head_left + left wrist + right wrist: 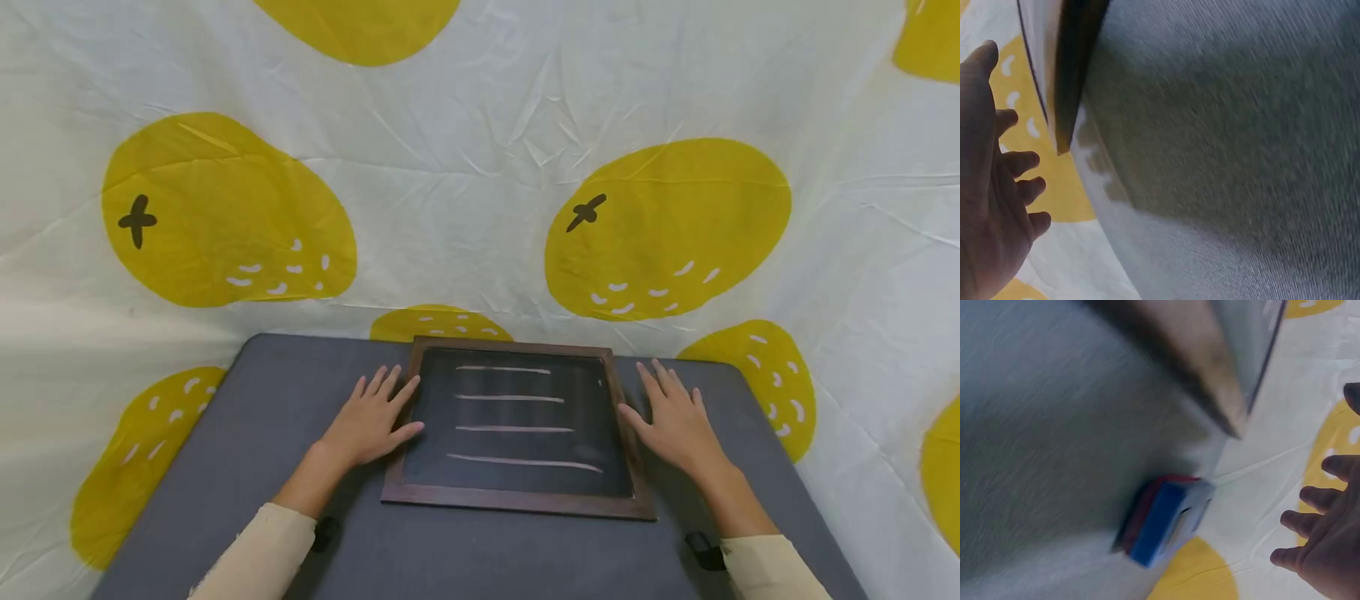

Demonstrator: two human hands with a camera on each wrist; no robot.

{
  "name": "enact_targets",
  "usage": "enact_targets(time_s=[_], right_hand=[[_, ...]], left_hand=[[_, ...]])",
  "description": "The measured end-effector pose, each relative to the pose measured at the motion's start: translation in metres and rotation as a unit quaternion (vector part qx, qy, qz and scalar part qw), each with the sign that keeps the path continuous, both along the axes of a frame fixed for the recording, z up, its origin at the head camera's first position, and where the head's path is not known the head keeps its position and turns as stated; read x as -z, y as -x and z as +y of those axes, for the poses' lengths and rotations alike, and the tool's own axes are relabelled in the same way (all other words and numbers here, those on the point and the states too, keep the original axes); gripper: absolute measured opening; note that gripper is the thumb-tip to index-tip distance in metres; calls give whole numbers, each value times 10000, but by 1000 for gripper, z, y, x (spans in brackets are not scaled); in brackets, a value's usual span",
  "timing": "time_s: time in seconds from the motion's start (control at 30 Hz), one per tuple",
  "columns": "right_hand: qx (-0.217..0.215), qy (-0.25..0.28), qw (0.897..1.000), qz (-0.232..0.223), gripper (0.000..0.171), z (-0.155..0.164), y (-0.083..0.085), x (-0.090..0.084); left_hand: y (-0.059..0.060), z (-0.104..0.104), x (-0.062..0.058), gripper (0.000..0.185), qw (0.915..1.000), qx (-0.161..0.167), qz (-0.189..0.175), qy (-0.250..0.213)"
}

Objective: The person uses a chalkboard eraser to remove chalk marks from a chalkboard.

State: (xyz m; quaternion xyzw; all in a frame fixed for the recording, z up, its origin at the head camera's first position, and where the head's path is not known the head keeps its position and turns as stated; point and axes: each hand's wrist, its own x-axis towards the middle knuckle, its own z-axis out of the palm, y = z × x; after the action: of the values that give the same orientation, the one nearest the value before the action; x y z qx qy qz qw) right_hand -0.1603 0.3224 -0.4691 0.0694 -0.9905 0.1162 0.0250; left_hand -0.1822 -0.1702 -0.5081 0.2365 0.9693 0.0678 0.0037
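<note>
Two flat, open hands, left (371,421) and right (675,421), are laid beside a framed chalkboard (517,425) on the desk (247,433); stiff, likely light, best gripped by its wooden side rails.

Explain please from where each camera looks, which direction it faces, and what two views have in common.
Head: above, facing forward and down at the dark wood-framed chalkboard on the grey table; both hands and sleeves show.
Left wrist: low beside the left hand, facing along the table towards the frame's edge.
Right wrist: low beside the right hand, facing the table and a blurred blue and red block.
Shared: all three show the yellow-spotted white cloth.
</note>
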Motion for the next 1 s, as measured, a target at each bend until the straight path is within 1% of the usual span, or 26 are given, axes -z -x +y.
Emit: enact_targets(time_s=[0.1,0.23,0.37,0.47,0.6,0.7,0.9,1.0], right_hand=[[-19,28,10000,22,86,8,2,6],[4,62,10000,71,87,20,4,14],[22,133,9997,216,89,32,6,19],[101,209,9996,157,93,39,7,19],[371,254,9990,-75,100,46,9,22],[602,226,9978,-161,105,51,8,28],[1019,248,9945,-77,106,57,3,35],[1166,291,9926,-152,106,60,0,38]], left_hand=[[0,-4,3,82,9999,81,-34,104],[1,-6,4,80,9997,192,-82,117],[4,-10,6,81,9996,209,-134,152],[5,-13,8,82,9994,186,-211,213],[7,-16,9,83,9992,174,-307,203],[9,-16,10,83,9991,189,-325,178],[9,-16,13,84,9988,239,-406,148],[9,-17,16,84,9985,221,-490,129]])
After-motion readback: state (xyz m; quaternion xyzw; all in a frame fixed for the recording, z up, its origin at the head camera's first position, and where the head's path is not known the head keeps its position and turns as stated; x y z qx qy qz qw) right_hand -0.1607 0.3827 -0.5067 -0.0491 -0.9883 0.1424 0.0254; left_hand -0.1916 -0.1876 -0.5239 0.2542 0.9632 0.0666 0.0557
